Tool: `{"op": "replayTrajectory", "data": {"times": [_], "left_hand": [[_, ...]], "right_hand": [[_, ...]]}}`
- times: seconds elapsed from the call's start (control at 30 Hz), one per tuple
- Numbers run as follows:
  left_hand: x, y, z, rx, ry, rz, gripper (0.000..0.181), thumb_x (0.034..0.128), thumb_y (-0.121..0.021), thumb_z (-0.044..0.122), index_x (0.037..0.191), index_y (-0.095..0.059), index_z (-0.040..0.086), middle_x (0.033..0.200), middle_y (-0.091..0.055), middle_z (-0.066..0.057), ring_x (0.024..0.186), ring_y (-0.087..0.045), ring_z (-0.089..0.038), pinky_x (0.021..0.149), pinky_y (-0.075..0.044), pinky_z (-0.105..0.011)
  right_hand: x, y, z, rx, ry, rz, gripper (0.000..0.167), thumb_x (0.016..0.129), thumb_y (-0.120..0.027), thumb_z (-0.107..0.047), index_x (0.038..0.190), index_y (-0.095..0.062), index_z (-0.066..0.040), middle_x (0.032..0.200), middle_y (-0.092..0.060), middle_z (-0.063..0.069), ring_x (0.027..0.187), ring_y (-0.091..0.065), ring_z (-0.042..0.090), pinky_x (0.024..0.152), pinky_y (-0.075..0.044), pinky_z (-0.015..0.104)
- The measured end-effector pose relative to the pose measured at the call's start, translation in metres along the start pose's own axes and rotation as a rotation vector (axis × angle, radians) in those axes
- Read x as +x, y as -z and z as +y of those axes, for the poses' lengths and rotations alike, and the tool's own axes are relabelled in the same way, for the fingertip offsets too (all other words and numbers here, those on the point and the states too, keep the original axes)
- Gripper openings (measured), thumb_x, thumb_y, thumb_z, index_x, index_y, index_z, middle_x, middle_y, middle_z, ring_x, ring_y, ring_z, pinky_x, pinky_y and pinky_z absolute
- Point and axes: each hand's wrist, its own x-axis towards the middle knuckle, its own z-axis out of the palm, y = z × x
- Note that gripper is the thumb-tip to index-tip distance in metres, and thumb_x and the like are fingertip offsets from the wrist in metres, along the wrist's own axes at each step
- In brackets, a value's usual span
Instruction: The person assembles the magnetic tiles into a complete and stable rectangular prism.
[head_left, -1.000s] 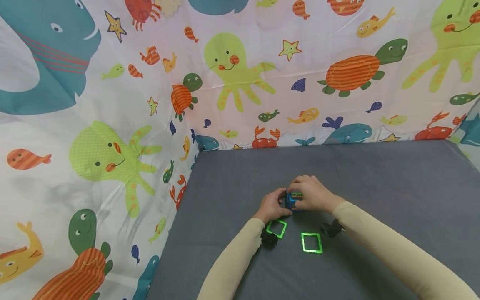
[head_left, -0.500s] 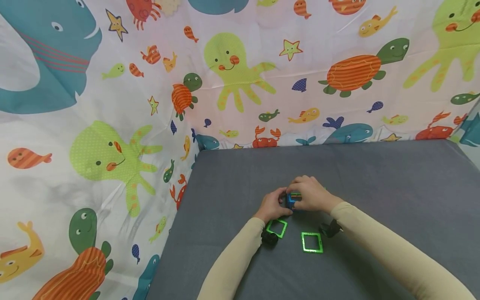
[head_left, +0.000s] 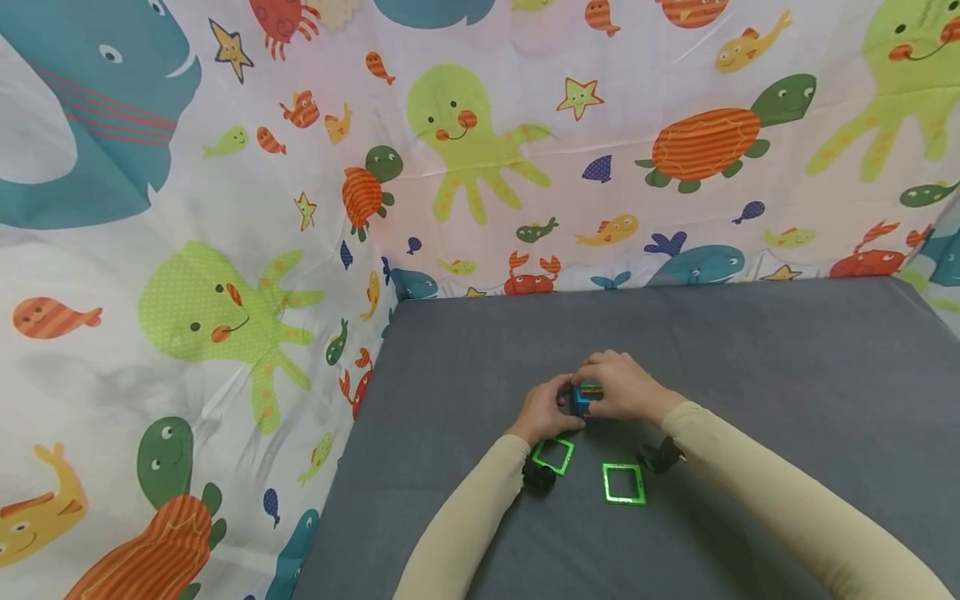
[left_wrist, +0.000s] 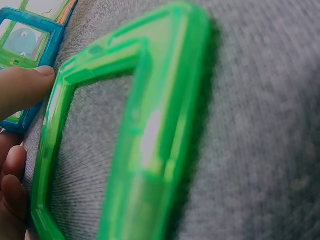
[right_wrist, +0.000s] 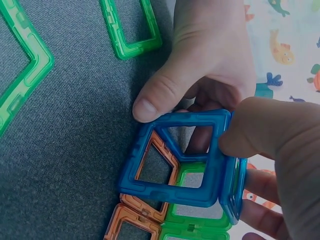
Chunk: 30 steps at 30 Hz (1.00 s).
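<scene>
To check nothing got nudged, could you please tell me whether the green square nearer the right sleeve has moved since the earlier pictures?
No: in the head view, the green square keeps its place against the printed backdrop, with no visible shift.

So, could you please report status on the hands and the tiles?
Left hand, right hand: both holding blue tiles. Two loose green squares nearby. Nothing visibly blocking.

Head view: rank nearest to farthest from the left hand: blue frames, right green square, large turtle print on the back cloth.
From the left hand:
1. Blue frames: at its fingertips, on its right.
2. Right green square: to its right and nearer the person, flat on the gray surface.
3. Large turtle print: up on the back cloth, far side, right.
</scene>
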Motion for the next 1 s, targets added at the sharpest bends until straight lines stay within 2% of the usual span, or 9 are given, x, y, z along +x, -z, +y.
{"op": "replayTrajectory", "data": {"times": [0.47,0.73,1.0], "left_hand": [[0.002,-0.007,-0.007,-0.003,-0.022,0.025,0.079,0.0785,-0.089,0.024,0.148,-0.053,0.024,0.134,-0.065,0.002,0.095,-0.056,-0.009,0.078,-0.049,-0.025],[0.003,-0.006,-0.006,-0.016,-0.007,0.02,0.08,0.0772,-0.09,0.024,0.148,-0.053,0.023,0.129,-0.067,0.001,0.094,-0.056,-0.009,0.078,-0.048,-0.025],[0.002,-0.006,-0.006,0.0,-0.015,0.03,0.08,0.0767,-0.09,0.024,0.148,-0.053,0.021,0.128,-0.068,0.001,0.093,-0.056,-0.008,0.078,-0.048,-0.024]], "right_hand": [[-0.006,-0.01,0.003,-0.022,0.002,0.005,0.038,0.076,-0.08,-0.014,0.114,-0.076,-0.012,0.117,-0.071,0.011,0.105,-0.062,0.034,0.091,-0.049,0.06],[-0.015,-0.008,0.005,0.007,0.038,0.081,0.039,0.078,-0.082,-0.014,0.116,-0.075,-0.009,0.116,-0.07,0.013,0.108,-0.064,0.035,0.092,-0.051,0.06],[-0.039,0.0,0.003,-0.009,0.094,0.173,0.036,0.079,-0.083,-0.013,0.114,-0.076,-0.007,0.117,-0.069,0.016,0.104,-0.065,0.034,0.088,-0.053,0.059]]}}
